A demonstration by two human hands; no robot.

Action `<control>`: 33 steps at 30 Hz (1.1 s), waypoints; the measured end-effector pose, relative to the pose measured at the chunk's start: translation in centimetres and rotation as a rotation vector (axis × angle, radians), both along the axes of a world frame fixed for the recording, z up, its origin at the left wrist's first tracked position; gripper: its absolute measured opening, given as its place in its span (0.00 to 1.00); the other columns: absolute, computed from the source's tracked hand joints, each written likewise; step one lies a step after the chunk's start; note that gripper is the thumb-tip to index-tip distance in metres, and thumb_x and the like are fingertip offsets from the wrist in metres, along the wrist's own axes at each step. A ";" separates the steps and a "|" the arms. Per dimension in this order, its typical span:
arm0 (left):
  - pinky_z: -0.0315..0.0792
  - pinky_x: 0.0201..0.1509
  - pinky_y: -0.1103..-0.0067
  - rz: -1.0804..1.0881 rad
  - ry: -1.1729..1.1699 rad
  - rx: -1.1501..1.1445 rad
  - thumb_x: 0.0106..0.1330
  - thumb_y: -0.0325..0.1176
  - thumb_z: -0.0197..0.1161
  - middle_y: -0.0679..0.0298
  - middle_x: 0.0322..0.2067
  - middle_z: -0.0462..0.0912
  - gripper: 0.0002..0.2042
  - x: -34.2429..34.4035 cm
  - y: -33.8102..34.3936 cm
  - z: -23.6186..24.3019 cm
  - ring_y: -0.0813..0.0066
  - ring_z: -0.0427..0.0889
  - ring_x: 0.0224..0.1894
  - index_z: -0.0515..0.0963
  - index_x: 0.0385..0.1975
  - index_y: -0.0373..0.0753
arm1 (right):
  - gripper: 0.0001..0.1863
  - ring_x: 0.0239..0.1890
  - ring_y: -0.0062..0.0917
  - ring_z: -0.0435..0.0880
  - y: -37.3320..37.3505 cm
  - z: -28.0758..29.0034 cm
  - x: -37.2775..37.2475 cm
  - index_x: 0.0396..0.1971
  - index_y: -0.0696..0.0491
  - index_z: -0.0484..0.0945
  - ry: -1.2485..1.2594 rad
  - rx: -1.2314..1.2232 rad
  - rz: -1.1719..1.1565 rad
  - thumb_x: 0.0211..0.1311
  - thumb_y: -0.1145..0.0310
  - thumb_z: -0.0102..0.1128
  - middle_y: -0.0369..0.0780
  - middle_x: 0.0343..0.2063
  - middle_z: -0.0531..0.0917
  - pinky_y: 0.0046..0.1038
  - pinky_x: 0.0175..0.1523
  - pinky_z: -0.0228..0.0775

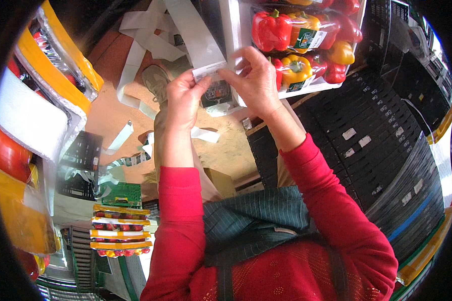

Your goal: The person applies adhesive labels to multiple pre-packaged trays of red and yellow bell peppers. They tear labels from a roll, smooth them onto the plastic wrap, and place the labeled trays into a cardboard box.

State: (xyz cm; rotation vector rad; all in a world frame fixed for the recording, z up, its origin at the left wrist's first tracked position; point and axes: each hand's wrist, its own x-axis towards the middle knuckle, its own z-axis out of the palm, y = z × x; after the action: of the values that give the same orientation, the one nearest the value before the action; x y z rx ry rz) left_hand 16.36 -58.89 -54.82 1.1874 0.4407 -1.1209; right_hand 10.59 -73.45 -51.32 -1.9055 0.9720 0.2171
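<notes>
Between my hands is a white printed label [206, 71] at the end of a long white label strip [193, 31]. The fingertips of my left hand [182, 98] pinch the label's left side. My right hand [256, 85] has its thumb and finger closed at the label's right edge. Just below the label shows a dark printed label panel [217, 93]. Beside my right hand stands a white-edged box [233, 30] of wrapped bell peppers [271, 31], red and yellow, with dark green and white labels on the wrap.
Loose white strip [128, 75] trails over the reddish-brown floor [231, 145] by my shoe [155, 80]. Stacked black crates [331, 145] stand at the right. Yellow-edged boxes [60, 65] of peppers rise at the left. A green crate [121, 193] and more stacked pepper boxes [119, 233] are at the lower left.
</notes>
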 end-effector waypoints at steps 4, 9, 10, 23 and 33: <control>0.71 0.40 0.85 -0.163 -0.044 0.038 0.62 0.23 0.60 0.65 0.34 0.82 0.08 0.0 -0.2 0.3 0.84 0.76 0.37 0.79 0.40 0.32 | 0.08 0.39 0.34 0.77 -1.4 0.0 1.4 0.26 0.54 0.78 -0.162 -0.221 0.454 0.43 0.73 0.64 0.38 0.33 0.80 0.31 0.43 0.70; 0.73 0.38 0.83 -0.031 0.215 -0.063 0.63 0.30 0.62 0.65 0.36 0.81 0.13 0.8 -0.1 0.8 0.80 0.78 0.37 0.77 0.46 0.35 | 0.03 0.31 0.31 0.77 -1.8 0.6 1.5 0.22 0.49 0.76 -0.263 -0.288 0.695 0.42 0.72 0.57 0.35 0.23 0.75 0.33 0.35 0.68; 0.73 0.40 0.81 0.021 0.307 -0.086 0.62 0.35 0.63 0.64 0.40 0.79 0.18 1.3 0.2 0.7 0.76 0.78 0.41 0.73 0.50 0.35 | 0.03 0.31 0.30 0.77 -1.7 1.1 1.2 0.21 0.47 0.76 -0.235 -0.300 0.718 0.42 0.70 0.57 0.35 0.22 0.75 0.32 0.34 0.68; 0.72 0.53 0.71 0.190 -0.068 0.444 0.54 0.14 0.61 0.50 0.53 0.68 0.32 1.9 -0.2 -2.1 0.62 0.73 0.51 0.56 0.60 0.25 | 0.03 0.24 0.17 0.76 -11.1 7.6 -9.8 0.32 0.55 0.73 -0.233 0.115 -0.729 0.60 0.78 0.56 0.35 0.26 0.78 0.18 0.26 0.70; 0.69 0.58 0.71 0.079 -0.028 0.413 0.55 0.17 0.62 0.50 0.54 0.66 0.33 2.4 -1.0 -3.1 0.63 0.71 0.54 0.55 0.61 0.25 | 0.09 0.33 0.22 0.81 -19.9 -0.9 -19.2 0.33 0.51 0.73 -0.779 0.409 -1.552 0.56 0.79 0.61 0.37 0.32 0.80 0.22 0.36 0.77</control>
State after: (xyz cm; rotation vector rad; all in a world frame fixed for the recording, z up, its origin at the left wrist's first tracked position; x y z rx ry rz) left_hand 18.73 -59.93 -57.87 1.5275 0.7151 -0.9697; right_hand -8.60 -93.39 -52.18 -0.3781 1.3724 -1.0528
